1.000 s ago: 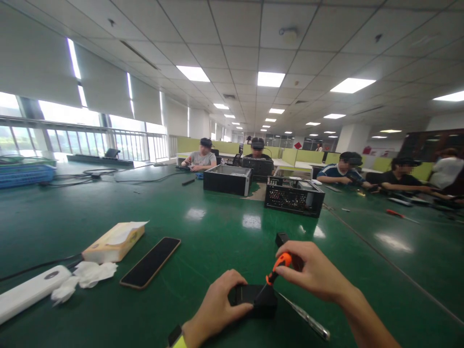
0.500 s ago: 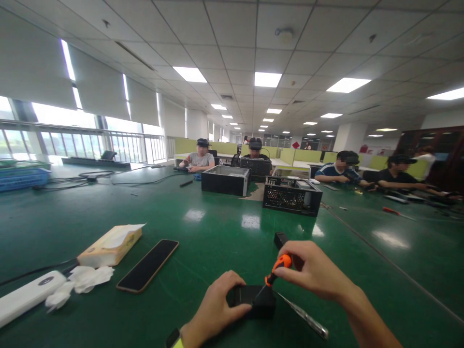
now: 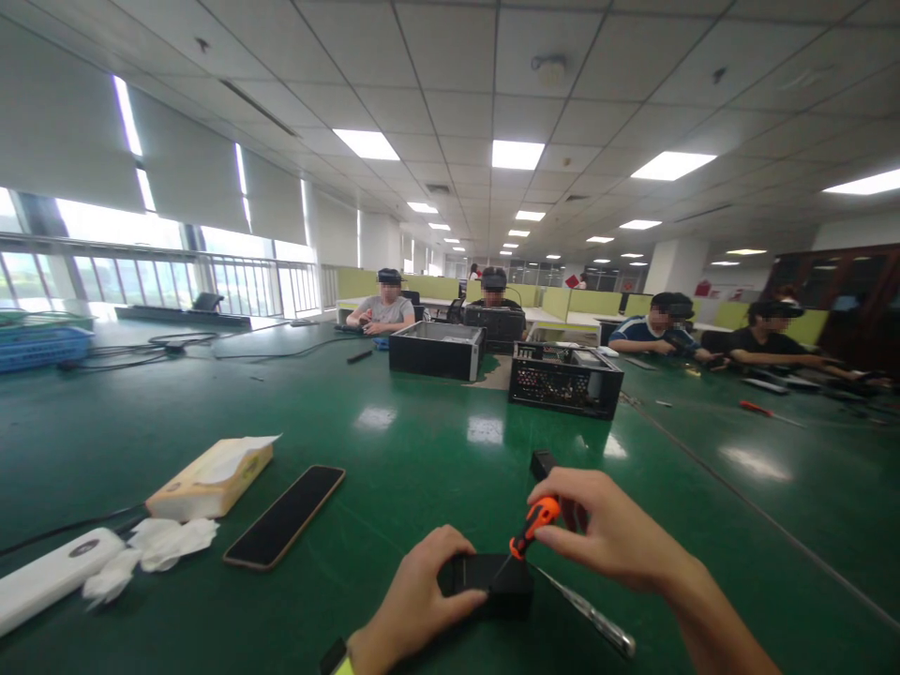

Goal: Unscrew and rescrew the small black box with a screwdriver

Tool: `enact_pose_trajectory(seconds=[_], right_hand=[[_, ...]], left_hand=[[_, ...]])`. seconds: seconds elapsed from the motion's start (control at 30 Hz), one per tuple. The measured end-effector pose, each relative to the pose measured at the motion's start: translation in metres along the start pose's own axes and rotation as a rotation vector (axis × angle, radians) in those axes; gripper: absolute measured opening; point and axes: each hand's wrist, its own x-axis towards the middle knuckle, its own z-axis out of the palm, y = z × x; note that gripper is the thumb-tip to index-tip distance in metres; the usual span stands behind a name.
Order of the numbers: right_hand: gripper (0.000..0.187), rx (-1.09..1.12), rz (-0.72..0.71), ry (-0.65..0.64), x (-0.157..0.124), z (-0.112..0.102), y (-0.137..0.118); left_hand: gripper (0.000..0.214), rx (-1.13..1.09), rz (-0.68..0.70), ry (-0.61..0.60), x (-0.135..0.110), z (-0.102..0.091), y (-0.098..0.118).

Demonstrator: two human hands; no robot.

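Observation:
My left hand [image 3: 416,592] grips a small black box [image 3: 492,583] lying on the green table [image 3: 394,450], fingers wrapped round its near and left sides. My right hand [image 3: 608,530] pinches the orange-and-black handle of a small screwdriver [image 3: 529,530]; its tip rests on the top of the box. A metal strip [image 3: 587,614] lies on the table just right of the box. Behind my right hand sits a small black block [image 3: 542,463].
A phone [image 3: 285,516], a tissue box [image 3: 211,476], crumpled tissues [image 3: 151,548] and a white power strip [image 3: 46,577] lie to the left. Two open black computer cases [image 3: 566,380] stand mid-table. Several people sit at the far side; an orange screwdriver [image 3: 759,409] lies near them.
The view has drifted slightly. My hands, the box and the screwdriver stay almost where they were.

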Motion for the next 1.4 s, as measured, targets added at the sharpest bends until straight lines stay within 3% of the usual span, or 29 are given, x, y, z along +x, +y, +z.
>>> enact_pose_trajectory(seconds=[0.13, 0.27, 0.43, 0.53, 0.67, 0.8, 0.83, 0.9, 1.03, 1.1, 1.2, 1.33, 1.4], right_hand=[[0.009, -0.011, 0.01, -0.009, -0.0025, -0.001, -0.0014], [0.041, -0.196, 0.131, 0.051, -0.0015, 0.0026, 0.0062], [0.007, -0.005, 0.022, -0.029, -0.0023, -0.0033, 0.0017], [0.01, -0.023, 0.029, -0.033, -0.0027, -0.0022, 0.001], [0.045, -0.191, 0.114, 0.01, -0.0021, 0.0023, 0.0054], [0.01, -0.028, 0.036, -0.031, -0.0036, -0.0023, 0.0032], [0.009, 0.01, 0.013, -0.042, -0.004, -0.0034, 0.0024], [0.008, -0.002, 0.016, -0.04, -0.0042, -0.0032, 0.0025], [0.042, -0.189, 0.121, 0.022, -0.0029, 0.0022, 0.0066], [0.037, -0.167, 0.113, 0.013, -0.003, 0.0023, 0.0065], [0.006, -0.025, 0.036, -0.027, -0.0043, -0.0015, 0.0028], [0.011, -0.046, 0.051, -0.023, -0.0041, -0.0024, 0.0018], [0.034, -0.142, 0.114, 0.009, -0.0028, -0.0004, 0.004]], left_hand=[[0.028, 0.001, 0.007, -0.004, 0.0004, -0.0004, 0.0003], [0.029, -0.004, 0.009, 0.0, 0.0006, -0.0009, 0.0014], [0.028, 0.001, 0.009, 0.002, 0.002, 0.0004, -0.001], [0.028, -0.002, 0.013, -0.003, 0.0024, 0.0008, -0.0021], [0.028, -0.008, 0.017, -0.006, 0.0017, 0.0008, -0.0022], [0.028, -0.003, 0.008, -0.004, 0.0017, 0.0013, -0.0034], [0.029, -0.001, 0.006, -0.005, 0.0017, 0.0013, -0.0036], [0.028, -0.001, 0.006, -0.007, 0.0017, 0.001, -0.0037], [0.028, -0.005, 0.011, -0.009, 0.0011, 0.0001, -0.0031], [0.028, -0.008, 0.012, -0.01, 0.0011, 0.0001, -0.0032], [0.028, -0.012, 0.013, -0.009, 0.0016, 0.0006, -0.0038], [0.029, -0.009, 0.011, -0.018, 0.0017, 0.0008, -0.0041], [0.029, -0.003, 0.01, -0.022, 0.0012, 0.0008, -0.004]])
